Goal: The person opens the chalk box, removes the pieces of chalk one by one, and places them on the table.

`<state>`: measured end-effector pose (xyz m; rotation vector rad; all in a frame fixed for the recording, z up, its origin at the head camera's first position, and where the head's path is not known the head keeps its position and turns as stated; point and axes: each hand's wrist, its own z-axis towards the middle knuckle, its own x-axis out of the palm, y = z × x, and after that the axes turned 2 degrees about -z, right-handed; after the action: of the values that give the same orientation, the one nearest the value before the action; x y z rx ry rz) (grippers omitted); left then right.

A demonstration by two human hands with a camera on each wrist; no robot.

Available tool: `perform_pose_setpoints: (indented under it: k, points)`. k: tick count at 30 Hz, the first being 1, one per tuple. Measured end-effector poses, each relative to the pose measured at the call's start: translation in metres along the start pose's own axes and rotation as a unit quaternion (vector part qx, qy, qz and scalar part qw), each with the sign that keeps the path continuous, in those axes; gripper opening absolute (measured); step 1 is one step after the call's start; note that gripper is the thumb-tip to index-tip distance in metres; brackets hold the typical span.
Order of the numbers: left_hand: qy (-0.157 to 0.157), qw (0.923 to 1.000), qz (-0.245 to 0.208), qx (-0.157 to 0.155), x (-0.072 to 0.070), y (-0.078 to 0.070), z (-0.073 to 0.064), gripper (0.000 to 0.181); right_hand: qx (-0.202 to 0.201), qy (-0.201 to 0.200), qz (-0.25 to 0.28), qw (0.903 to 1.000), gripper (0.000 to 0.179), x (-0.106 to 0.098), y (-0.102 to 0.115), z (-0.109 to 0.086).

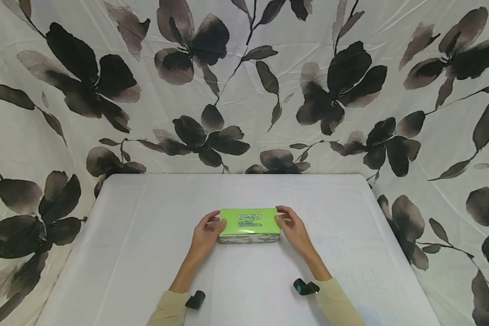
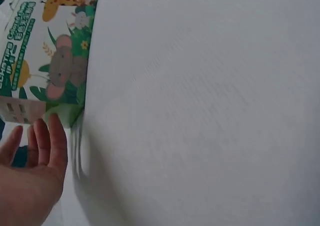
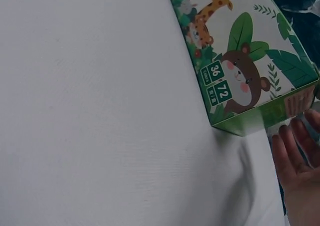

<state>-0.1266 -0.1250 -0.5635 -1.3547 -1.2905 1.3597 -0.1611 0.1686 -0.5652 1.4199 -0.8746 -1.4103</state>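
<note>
A cardboard box [image 1: 249,222] with a bright green top stands on the white table, between both hands. Its long side shows printed animals: an elephant and a giraffe in the left wrist view, a bear and the numbers 36 and 72 in the right. My left hand [image 1: 207,230] is at the box's left end, fingertips right at the end panel and thumb by the top edge. At the opposite end, my right hand [image 1: 294,228] has its fingers and thumb likewise against the panel. Neither hand's fingers wrap round the box.
The white table [image 1: 155,213] extends around the box on all sides. Behind it hangs a pale cloth [image 1: 269,108] printed with dark flowers. Small black cameras [image 1: 195,299] are strapped to both wrists, by the beige sleeves.
</note>
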Motion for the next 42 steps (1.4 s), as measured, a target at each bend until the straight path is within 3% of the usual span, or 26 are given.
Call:
perform_pose_setpoints:
  k: [7, 12, 22, 32, 42]
  points:
    - [0.084, 0.9949, 0.048, 0.028, -0.007, 0.010, -0.003, 0.103, -0.113, -0.008, -0.100, 0.9886, 0.038, -0.001, 0.018, 0.003]
    - [0.113, 0.9919, 0.051, 0.028, -0.007, 0.012, -0.002, 0.111, -0.167, 0.034, -0.141, 0.9751, 0.043, 0.004, 0.033, 0.005]
    - [0.108, 0.9917, 0.061, 0.033, -0.007, 0.017, 0.002, 0.107, -0.217, 0.105, -0.249, 0.9382, 0.064, 0.014, 0.046, 0.008]
    - [0.105, 0.9919, 0.056, 0.045, -0.011, 0.020, 0.003, 0.108, -0.256, 0.125, -0.320, 0.9033, 0.068, 0.012, 0.053, 0.013]
    - [0.103, 0.9912, 0.062, 0.054, -0.009, 0.020, 0.004, 0.106, -0.312, 0.130, -0.385, 0.8589, 0.068, 0.010, 0.059, 0.022]
